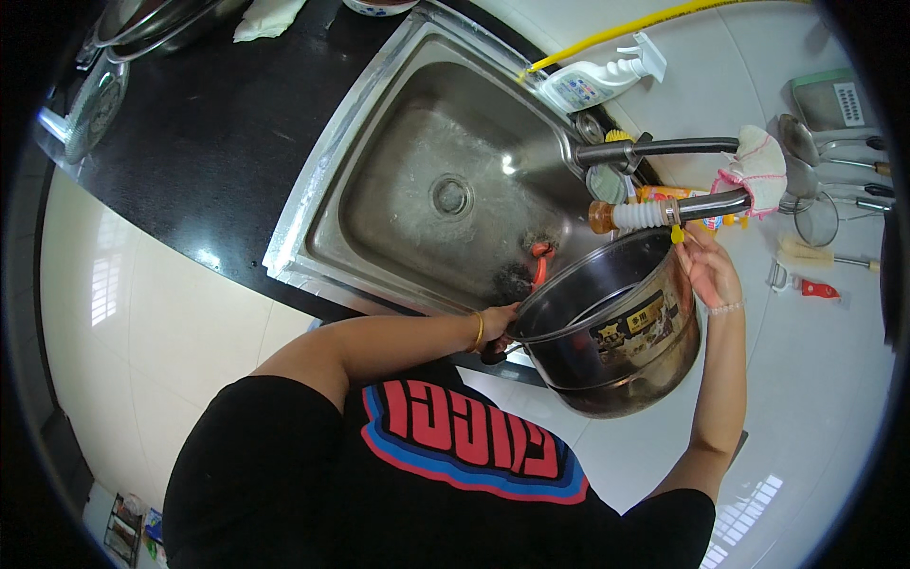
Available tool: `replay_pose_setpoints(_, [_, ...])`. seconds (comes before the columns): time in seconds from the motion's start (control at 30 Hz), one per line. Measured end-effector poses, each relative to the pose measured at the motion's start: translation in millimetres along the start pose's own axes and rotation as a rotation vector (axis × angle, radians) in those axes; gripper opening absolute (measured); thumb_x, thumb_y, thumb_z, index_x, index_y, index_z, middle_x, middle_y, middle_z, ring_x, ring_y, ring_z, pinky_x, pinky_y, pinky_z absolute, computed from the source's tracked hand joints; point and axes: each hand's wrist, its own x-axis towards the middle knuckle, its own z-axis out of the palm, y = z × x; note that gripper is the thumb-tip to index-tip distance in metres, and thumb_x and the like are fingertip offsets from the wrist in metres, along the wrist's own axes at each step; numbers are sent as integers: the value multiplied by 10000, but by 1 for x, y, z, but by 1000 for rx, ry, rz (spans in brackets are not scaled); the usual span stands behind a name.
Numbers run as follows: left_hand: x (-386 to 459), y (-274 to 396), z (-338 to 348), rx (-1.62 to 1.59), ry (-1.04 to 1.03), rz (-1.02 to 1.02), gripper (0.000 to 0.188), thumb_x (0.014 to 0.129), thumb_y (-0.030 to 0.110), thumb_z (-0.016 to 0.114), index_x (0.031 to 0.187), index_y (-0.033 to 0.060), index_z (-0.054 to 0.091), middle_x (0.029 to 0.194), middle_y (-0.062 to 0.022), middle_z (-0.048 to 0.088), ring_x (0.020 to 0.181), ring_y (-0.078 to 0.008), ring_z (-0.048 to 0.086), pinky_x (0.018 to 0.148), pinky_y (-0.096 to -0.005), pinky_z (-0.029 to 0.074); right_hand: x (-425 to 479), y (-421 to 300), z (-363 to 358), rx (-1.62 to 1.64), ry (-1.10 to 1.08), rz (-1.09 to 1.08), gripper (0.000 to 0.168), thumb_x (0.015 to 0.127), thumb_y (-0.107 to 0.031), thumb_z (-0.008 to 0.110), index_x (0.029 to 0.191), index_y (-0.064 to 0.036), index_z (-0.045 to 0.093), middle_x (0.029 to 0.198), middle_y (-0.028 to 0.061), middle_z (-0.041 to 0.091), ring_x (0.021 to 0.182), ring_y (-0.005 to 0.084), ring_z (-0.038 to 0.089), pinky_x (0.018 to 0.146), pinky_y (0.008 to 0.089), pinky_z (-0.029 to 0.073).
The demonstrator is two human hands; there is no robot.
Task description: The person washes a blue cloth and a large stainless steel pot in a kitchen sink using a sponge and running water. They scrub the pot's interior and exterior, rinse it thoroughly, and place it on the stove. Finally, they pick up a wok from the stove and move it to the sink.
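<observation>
A deep stainless steel pot (pixel 618 334) with a worn label tilts over the near right corner of the steel sink (pixel 341 235), its mouth towards the basin. My left hand (pixel 500 323) grips its dark side handle (pixel 493 353) by the rim. At the opposite side, my right hand (pixel 706 267) has its fingers curled against the upper wall; the handle there is hidden. Just above the rim is a faucet spout with a white corrugated hose end (pixel 636 215) and a yellow clamp tab (pixel 677 234). An orange-handled item (pixel 540 267) lies in the sink beside a dark scouring pad (pixel 512 281).
A spray bottle (pixel 593 82) and yellow gas hose (pixel 618 32) border the sink's back edge. A cloth (pixel 753 171) hangs on the black faucet pipe. Ladles (pixel 800 139) and a strainer (pixel 815 219) hang on the tiled wall. Metal pans (pixel 167 32) stand on the black counter (pixel 213 121).
</observation>
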Motion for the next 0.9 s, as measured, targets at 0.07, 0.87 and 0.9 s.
replay_pose_setpoints(0.07, [0, 0, 0, 49, 68, 5, 358, 877, 152, 242, 1220, 206, 331, 515, -22, 475, 326, -82, 376, 298, -194, 290, -3, 0, -2, 17, 6, 10, 442, 678, 83, 458, 1119, 59, 433, 1057, 185, 498, 1008, 243, 479, 927, 290, 359])
replay_pose_setpoints(0.87, [-83, 55, -23, 252, 920, 470, 144, 671, 61, 601, 676, -46, 504, 493, -65, 465, 338, -142, 408, 312, -267, 330, 160, 139, -9, 171, 85, -124, 279, 847, -247, 437, 1065, -76, 466, 1019, 78, 538, 970, 241, 500, 827, 337, 403])
replay_pose_setpoints(0.9, [-83, 52, -20, 251, 925, 466, 146, 673, 65, 601, 677, -46, 507, 500, -67, 471, 339, -142, 409, 311, -267, 329, 158, 137, -13, 45, 105, -29, 306, 838, -276, 451, 1077, -85, 458, 1027, 74, 536, 944, 233, 514, 809, 344, 414])
